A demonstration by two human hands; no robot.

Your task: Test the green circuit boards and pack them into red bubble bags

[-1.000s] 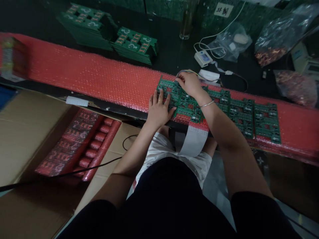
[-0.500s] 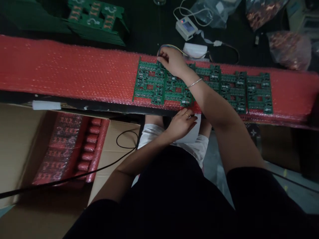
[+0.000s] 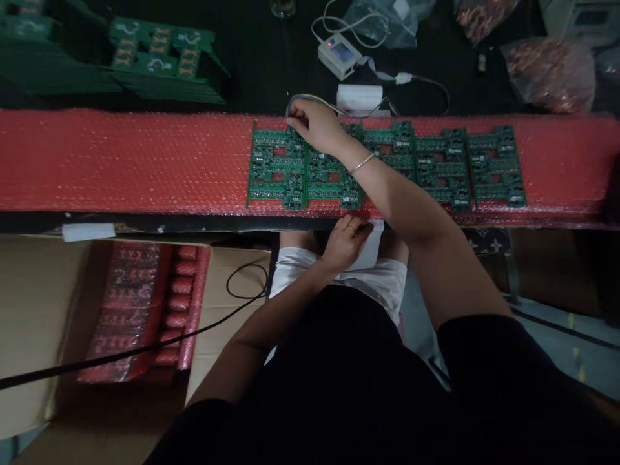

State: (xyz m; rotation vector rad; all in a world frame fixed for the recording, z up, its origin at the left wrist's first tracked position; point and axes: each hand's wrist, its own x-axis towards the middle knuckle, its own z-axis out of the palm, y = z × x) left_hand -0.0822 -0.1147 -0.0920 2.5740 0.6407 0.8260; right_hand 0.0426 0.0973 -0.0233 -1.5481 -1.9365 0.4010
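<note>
A row of green circuit boards [image 3: 438, 165] lies on a long strip of red bubble wrap [image 3: 121, 158] along the table's near edge. My right hand [image 3: 314, 124] reaches over the leftmost boards [image 3: 276, 169], its fingers pinched on a wire connector at their far edge. The thin coloured wires [image 3: 334, 103] run back to a small white tester [image 3: 340, 55]. My left hand [image 3: 346, 240] is below the table edge, fingers curled on a white strip of paper [image 3: 371, 244] that hangs over my lap.
Stacks of green board panels [image 3: 159, 58] sit at the back left. Plastic bags of copper-coloured parts [image 3: 549, 64] lie at the back right. An open cardboard box [image 3: 48, 310] at my left holds red bubble-wrapped rolls [image 3: 145, 303]; a black cable [image 3: 145, 349] crosses it.
My left hand left the leftmost board and dropped below the table edge onto the white strip. My right hand stays at the boards' far edge. The view swung to the left.
</note>
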